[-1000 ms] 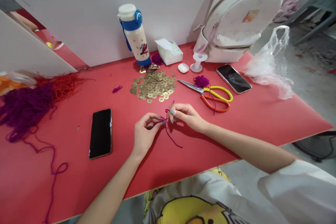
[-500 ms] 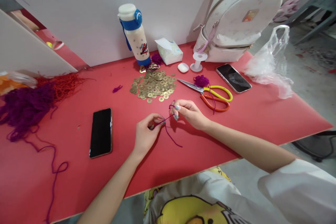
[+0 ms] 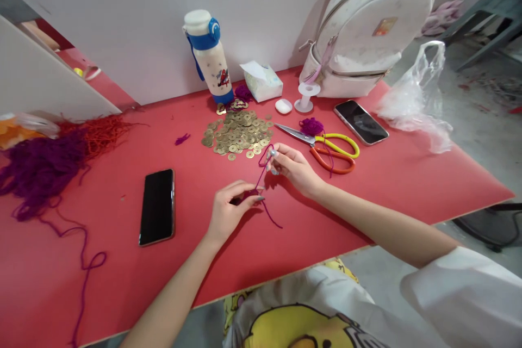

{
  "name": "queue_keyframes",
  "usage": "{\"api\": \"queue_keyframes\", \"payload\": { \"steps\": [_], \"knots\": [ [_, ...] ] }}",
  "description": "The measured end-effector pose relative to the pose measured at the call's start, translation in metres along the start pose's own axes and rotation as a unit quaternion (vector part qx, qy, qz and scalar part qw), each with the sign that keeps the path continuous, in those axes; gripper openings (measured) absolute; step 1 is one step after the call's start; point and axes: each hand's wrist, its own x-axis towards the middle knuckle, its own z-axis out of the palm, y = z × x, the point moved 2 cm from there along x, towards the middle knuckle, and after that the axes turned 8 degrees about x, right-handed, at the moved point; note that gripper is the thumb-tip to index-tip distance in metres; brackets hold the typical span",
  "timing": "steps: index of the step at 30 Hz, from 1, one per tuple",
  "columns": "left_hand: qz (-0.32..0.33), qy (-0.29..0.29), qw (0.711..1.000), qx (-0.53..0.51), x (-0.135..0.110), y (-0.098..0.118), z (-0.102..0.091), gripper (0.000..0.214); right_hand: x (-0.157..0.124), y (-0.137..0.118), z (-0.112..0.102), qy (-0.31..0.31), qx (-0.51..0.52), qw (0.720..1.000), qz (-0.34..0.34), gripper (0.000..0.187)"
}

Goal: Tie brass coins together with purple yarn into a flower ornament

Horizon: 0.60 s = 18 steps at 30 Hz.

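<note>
A length of purple yarn [image 3: 260, 174] runs taut between my two hands above the red table. My left hand [image 3: 232, 208] pinches its lower part between thumb and fingers, and a loose tail hangs down to the right. Higher and to the right, my right hand [image 3: 294, 168] grips the upper part, where a small loop stands out left of the fingertips. Just beyond the hands lies a heap of brass-coloured coins with holes [image 3: 240, 133]. Scissors [image 3: 322, 144] with one yellow and one orange handle rest behind my right hand, beside a purple yarn bundle [image 3: 312, 126].
On the red table [image 3: 196, 272] are a black phone [image 3: 157, 206] at left and another phone [image 3: 361, 122] at right. Purple yarn [image 3: 41, 166] and red strands [image 3: 106, 133] lie far left. A bottle [image 3: 210, 57], tissue pack [image 3: 263, 84], spool [image 3: 305, 99] and backpack [image 3: 367, 38] stand behind.
My right hand has moved slightly up, drawing the yarn into a steeper line with a larger loop by its fingers. My left hand has shifted slightly down and right.
</note>
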Motion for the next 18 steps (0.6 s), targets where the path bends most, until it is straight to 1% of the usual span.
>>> {"api": "queue_keyframes", "payload": {
  "steps": [2, 3, 6, 8, 9, 10, 11, 12, 14, 15, 16, 17, 18],
  "knots": [
    [-0.011, 0.027, 1.0, -0.013, 0.0, -0.001, -0.002, 0.013, 0.002, 0.0, -0.001, 0.011, 0.031, 0.999, 0.002, 0.024],
    [-0.019, 0.042, 0.999, -0.019, 0.001, -0.001, -0.003, 0.015, 0.002, -0.001, -0.001, 0.021, 0.037, 0.999, -0.008, 0.024],
    [-0.055, 0.08, 0.995, -0.036, 0.002, -0.005, -0.005, 0.017, 0.002, -0.005, -0.003, 0.068, 0.01, 0.995, -0.079, 0.032],
    [-0.073, 0.104, 0.991, -0.036, 0.003, -0.007, -0.007, 0.018, 0.0, -0.006, -0.002, 0.081, -0.046, 0.988, -0.127, 0.029],
    [-0.077, 0.112, 0.99, -0.033, 0.003, -0.008, -0.008, 0.017, -0.002, -0.006, -0.001, 0.072, -0.086, 0.984, -0.138, 0.024],
    [-0.08, 0.117, 0.989, -0.03, 0.003, -0.008, -0.008, 0.017, -0.003, -0.005, 0.0, 0.049, -0.137, 0.979, -0.141, 0.021],
    [-0.082, 0.118, 0.989, -0.029, 0.003, -0.007, -0.008, 0.017, -0.006, -0.002, 0.003, 0.013, -0.198, 0.97, -0.138, 0.021],
    [-0.085, 0.115, 0.989, -0.03, 0.002, -0.006, -0.008, 0.017, -0.008, 0.0, 0.006, -0.029, -0.265, 0.954, -0.133, 0.023],
    [-0.096, 0.103, 0.989, -0.042, 0.001, -0.005, -0.007, 0.018, -0.013, 0.007, 0.011, -0.109, -0.386, 0.906, -0.133, 0.027],
    [-0.101, 0.095, 0.989, -0.051, 0.001, -0.004, -0.006, 0.018, -0.016, 0.011, 0.013, -0.137, -0.43, 0.882, -0.136, 0.027],
    [-0.105, 0.087, 0.989, -0.06, 0.0, -0.004, -0.005, 0.019, -0.017, 0.014, 0.014, -0.154, -0.46, 0.864, -0.137, 0.027],
    [-0.107, 0.079, 0.989, -0.068, 0.0, -0.004, -0.004, 0.02, -0.018, 0.016, 0.015, -0.161, -0.476, 0.854, -0.136, 0.027],
    [-0.108, 0.072, 0.989, -0.074, -0.001, -0.004, -0.003, 0.02, -0.019, 0.018, 0.015, -0.162, -0.484, 0.85, -0.133, 0.027]
  ]
}}
